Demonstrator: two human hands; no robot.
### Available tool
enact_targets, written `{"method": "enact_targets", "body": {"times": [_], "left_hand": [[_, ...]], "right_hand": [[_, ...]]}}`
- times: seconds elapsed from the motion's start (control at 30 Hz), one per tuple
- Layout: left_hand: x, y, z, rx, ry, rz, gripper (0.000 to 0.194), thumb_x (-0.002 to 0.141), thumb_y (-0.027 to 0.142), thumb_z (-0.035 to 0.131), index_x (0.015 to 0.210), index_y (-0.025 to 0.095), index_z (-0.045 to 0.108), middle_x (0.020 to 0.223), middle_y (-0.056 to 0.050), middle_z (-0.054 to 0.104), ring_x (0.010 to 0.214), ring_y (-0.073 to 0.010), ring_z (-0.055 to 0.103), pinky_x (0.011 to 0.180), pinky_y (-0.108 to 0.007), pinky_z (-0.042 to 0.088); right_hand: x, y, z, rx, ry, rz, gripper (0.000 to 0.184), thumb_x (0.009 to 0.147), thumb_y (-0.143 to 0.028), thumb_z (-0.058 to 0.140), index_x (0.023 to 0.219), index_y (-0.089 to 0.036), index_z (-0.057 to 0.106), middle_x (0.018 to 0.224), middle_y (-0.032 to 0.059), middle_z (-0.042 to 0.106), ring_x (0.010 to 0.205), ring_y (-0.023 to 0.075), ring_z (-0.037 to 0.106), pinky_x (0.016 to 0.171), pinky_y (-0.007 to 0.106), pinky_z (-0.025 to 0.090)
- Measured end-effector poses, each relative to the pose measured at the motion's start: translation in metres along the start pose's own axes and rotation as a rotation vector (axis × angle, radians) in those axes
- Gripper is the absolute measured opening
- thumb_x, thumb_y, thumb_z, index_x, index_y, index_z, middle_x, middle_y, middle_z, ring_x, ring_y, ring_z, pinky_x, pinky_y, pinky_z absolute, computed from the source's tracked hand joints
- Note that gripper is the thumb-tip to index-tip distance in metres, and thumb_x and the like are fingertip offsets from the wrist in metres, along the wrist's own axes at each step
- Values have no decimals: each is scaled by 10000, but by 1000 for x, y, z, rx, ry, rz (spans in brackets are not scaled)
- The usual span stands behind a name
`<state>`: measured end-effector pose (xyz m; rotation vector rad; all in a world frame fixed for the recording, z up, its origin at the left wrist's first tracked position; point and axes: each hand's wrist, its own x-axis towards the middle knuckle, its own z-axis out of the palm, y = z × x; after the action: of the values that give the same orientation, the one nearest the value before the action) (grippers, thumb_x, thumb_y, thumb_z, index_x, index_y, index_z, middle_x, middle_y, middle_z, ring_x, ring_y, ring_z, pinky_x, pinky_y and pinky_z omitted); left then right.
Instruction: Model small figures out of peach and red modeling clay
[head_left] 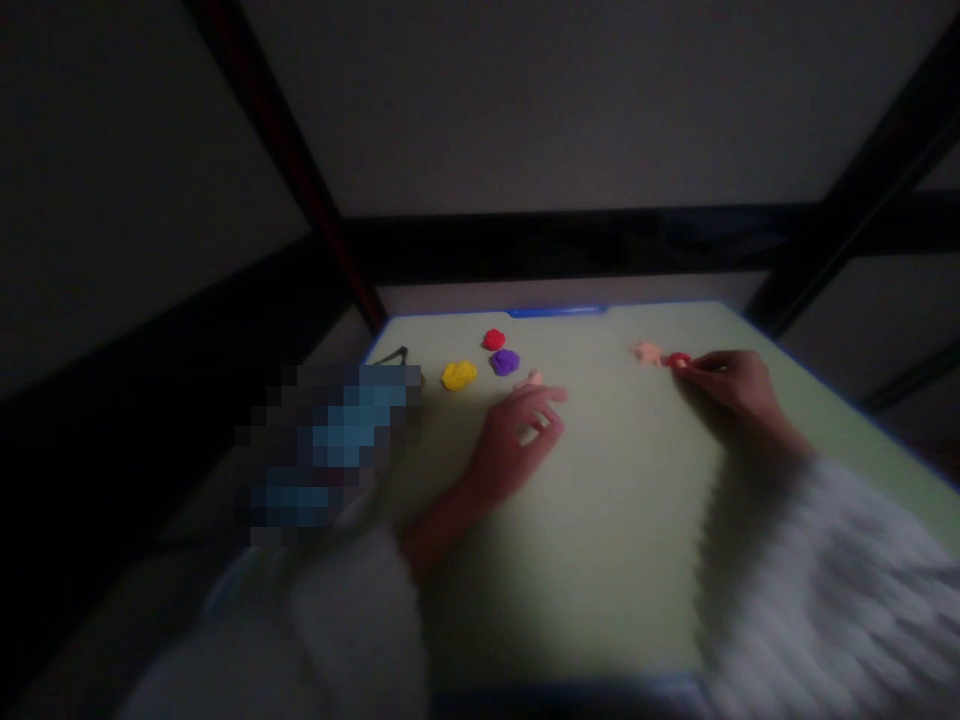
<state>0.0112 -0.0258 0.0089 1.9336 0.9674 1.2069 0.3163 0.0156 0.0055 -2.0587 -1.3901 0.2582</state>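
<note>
My right hand (733, 382) reaches over the right part of the table, its fingertips pinched on a small red lump of modelling clay (677, 359). Touching or just left of that lump lies a pale pink piece of clay (647, 352). Above the middle of the table is my left hand (516, 440), fingers loosely bent and apart, with nothing seen in them. Another pale pink piece (535, 378) shows just beyond it, partly covered by the fingers. A purple lump (505, 362), a yellow lump (459, 376) and a second red lump (493, 340) lie farther left.
The pale table (615, 560) has a blue rim, with a blue strip (559, 311) at its far edge. A pixelated bluish patch (345, 440) covers something at the left edge, and a thin dark object (395, 355) sticks out behind it. Light is dim.
</note>
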Motion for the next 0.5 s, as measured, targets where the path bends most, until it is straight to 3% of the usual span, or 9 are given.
{"method": "enact_targets", "body": {"times": [0.5], "left_hand": [[0, -1, -1, 19, 4, 7, 199, 747, 158, 570, 925, 182, 658, 1060, -75, 666, 712, -120, 612, 773, -297, 505]], "right_hand": [[3, 2, -1, -21, -23, -38, 433, 594, -558, 625, 658, -138, 709, 541, 83, 631, 527, 206, 554, 472, 299, 348]]}}
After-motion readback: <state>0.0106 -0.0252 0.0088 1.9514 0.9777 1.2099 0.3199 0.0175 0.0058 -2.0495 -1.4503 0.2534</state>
